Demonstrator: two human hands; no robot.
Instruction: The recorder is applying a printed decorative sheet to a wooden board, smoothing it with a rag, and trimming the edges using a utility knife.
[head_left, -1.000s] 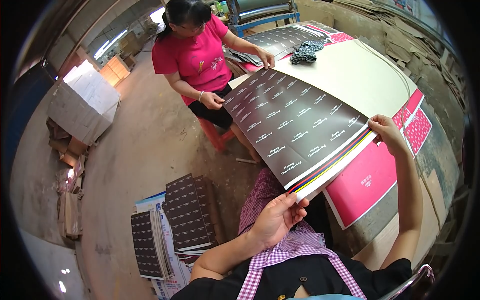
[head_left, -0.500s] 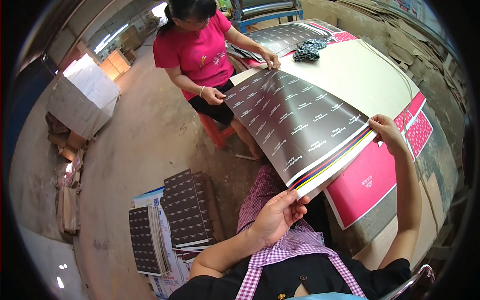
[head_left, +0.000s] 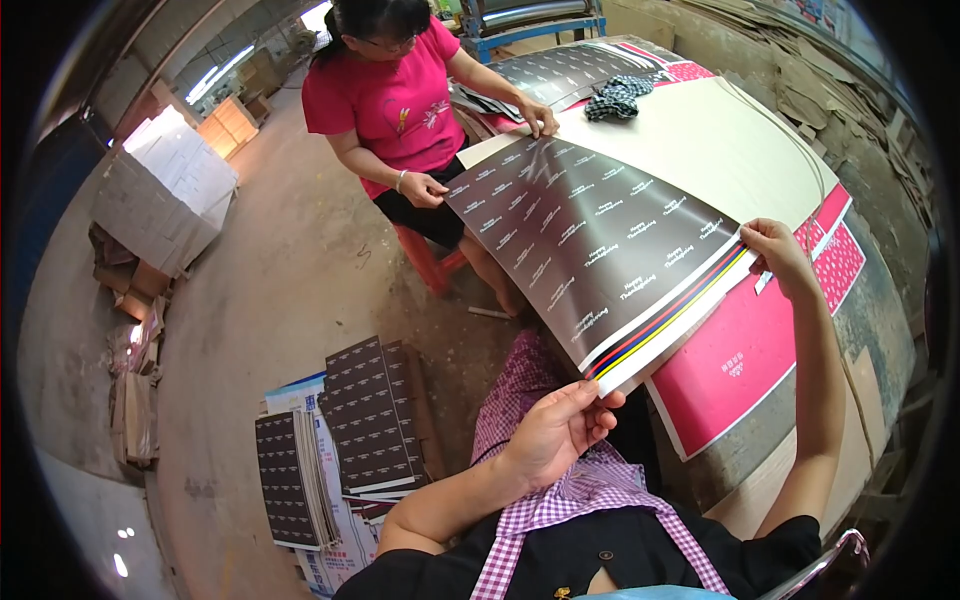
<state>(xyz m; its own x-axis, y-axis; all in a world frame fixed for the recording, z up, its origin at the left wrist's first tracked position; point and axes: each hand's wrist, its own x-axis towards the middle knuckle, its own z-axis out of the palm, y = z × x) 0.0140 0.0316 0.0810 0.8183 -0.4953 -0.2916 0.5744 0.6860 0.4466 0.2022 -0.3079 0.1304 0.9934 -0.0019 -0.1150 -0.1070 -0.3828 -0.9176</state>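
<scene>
A large dark brown printed sheet [head_left: 590, 240] with rows of small white lettering stretches over the table toward a co-worker. Its near edge carries a white margin with coloured stripes. My left hand [head_left: 560, 430] pinches the near left corner between thumb and fingers. At the near right corner, my right hand [head_left: 776, 256] grips the edge. The co-worker's two hands [head_left: 540, 118] hold the far corners. Beneath and beyond the sheet lies a cream board [head_left: 700, 135]. A pink printed sheet [head_left: 730, 370] shows under the near right side.
A checked cloth [head_left: 618, 98] rests on the cream board's far edge, near more dark printed sheets [head_left: 540, 80]. Stacks of dark printed boards [head_left: 368, 420] sit on the floor at my left. The co-worker is by a red stool [head_left: 420, 260]. A white stack of boxes [head_left: 165, 185] stands far left.
The sheet's near edge has shifted slightly right, with both my hands still on its corners. The co-worker keeps hold of the far end.
</scene>
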